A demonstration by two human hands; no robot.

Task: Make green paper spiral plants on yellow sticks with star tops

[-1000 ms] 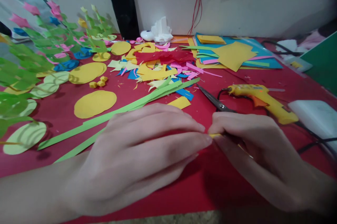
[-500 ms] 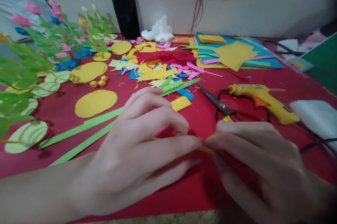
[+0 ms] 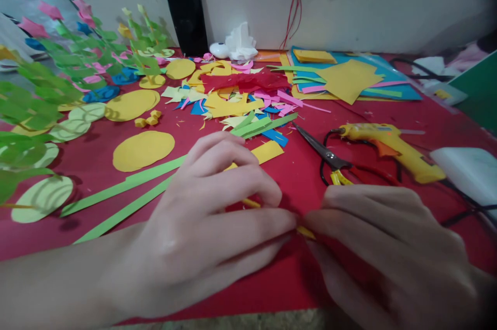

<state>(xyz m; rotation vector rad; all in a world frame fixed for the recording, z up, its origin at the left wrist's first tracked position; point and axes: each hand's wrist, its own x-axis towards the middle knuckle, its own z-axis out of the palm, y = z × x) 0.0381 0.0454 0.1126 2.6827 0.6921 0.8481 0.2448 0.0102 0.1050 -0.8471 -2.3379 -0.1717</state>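
Left hand (image 3: 202, 226) and right hand (image 3: 392, 247) met fingertip to fingertip at a narrow yellow strip (image 3: 306, 233)

The left forearm came in low from the left edge, crossing over the ends of two long green strips (image 3: 128, 185). Its hand was turned back upward, fingers toward the right. The thumb lay lowest, the index finger stretched almost straight above it, and the two pinched the strip near their tips. The other three fingers were bent and lifted in an arch. Yellow also showed in the gaps between them; whether it belonged to the same strip could not be told.

The right hand faced it from the lower right, in shadow, knuckles up and fingers folded inward. Its index fingertip nearly touched the left one and bore on the strip, with the thumb angled just below; the exact contact of that thumb was hidden.

The strip's visible end sat between the two sets of fingertips, sloping down to the right, above the red tabletop (image 3: 272, 288). Scissors (image 3: 330, 158) lay just beyond the right knuckles, with a yellow glue gun (image 3: 373, 133) behind and to the right. A yellow paper rectangle (image 3: 272, 152) rested beyond the arched left fingers.
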